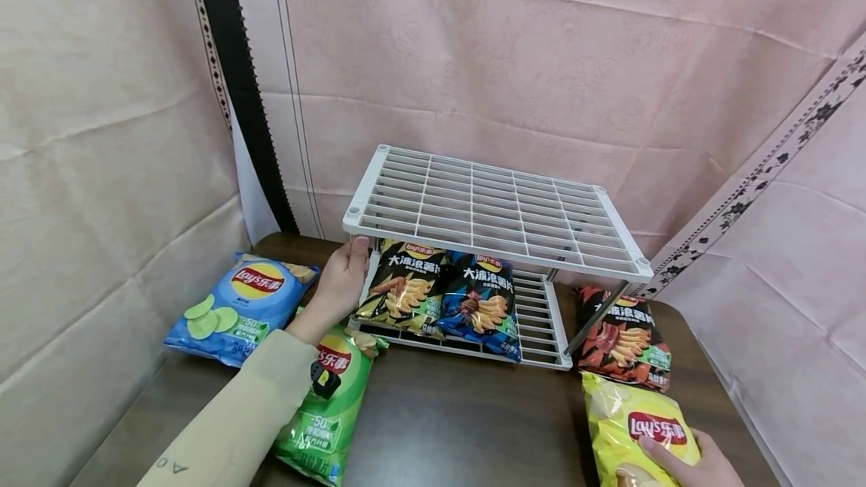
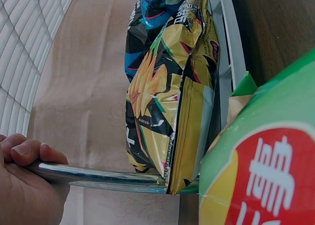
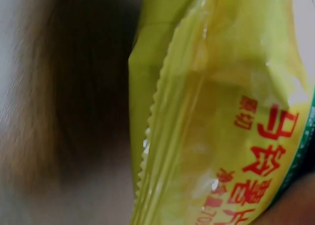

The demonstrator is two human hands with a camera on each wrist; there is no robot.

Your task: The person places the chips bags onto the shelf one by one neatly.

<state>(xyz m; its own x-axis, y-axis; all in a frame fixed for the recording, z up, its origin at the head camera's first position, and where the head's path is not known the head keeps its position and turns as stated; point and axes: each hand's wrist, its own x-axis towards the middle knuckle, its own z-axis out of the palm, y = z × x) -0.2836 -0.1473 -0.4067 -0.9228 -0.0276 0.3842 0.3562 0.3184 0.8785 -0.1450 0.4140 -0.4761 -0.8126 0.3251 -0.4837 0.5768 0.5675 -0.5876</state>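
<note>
the left hand (image 1: pixel 343 276) is curled round the shelf (image 1: pixel 494 209) leg. the right hand (image 1: pixel 683 464) pinches the yellow chip bag (image 1: pixel 632 427) on the counter (image 1: pixel 460 419), well apart from the left hand. best to lift the bag gently; chips crush.

The rack (image 1: pixel 497 209) is white, with two slatted shelves on chrome posts, and stands at the back middle of the tabletop. Its front left post (image 2: pixel 98 176) is the part held, fingers curled round it. On its lower shelf two dark bags lean upright side by side.

The yellow bag (image 1: pixel 636 427) lies flat near the front right corner of the tabletop, logo up (red characters run along its crimped edge (image 3: pixel 162 136) in the right wrist view), with fingers resting on its lower end.
</note>
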